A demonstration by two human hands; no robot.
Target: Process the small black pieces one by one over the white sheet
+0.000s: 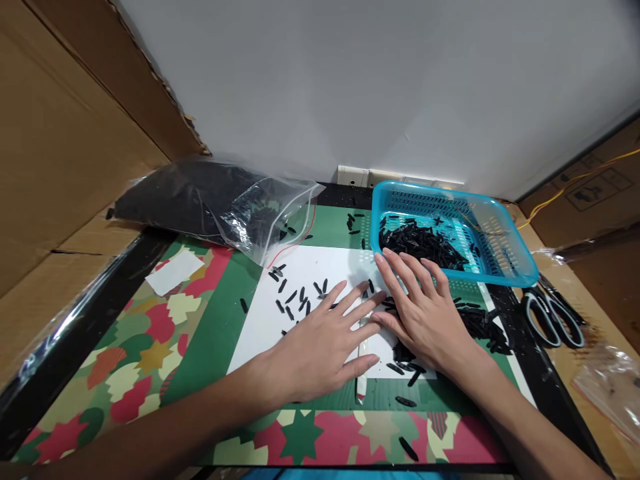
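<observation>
My left hand [323, 343] lies palm down with fingers spread over a white sheet of paper [250, 340]. Under its fingers runs a slim white stick-like object [361, 387] with a red mark near its lower end; its kind is unclear. My right hand [425, 313] is also open and palm down, its fingertips by the front rim of a blue plastic basket [500, 277]. The hands touch or nearly touch at the fingers. Small, long black pieces [290, 312] lie scattered left of my hands, and a heap of black pieces [483, 327] lies right of my right hand.
Many black pieces [420, 243] sit in the basket. A clear zip bag [200, 200] filled with dark contents lies at back left, near a white paper slip [174, 272]. Scissors [553, 317] lie at right. Cardboard [75, 100] stands left; a socket strip [353, 176] is by the wall.
</observation>
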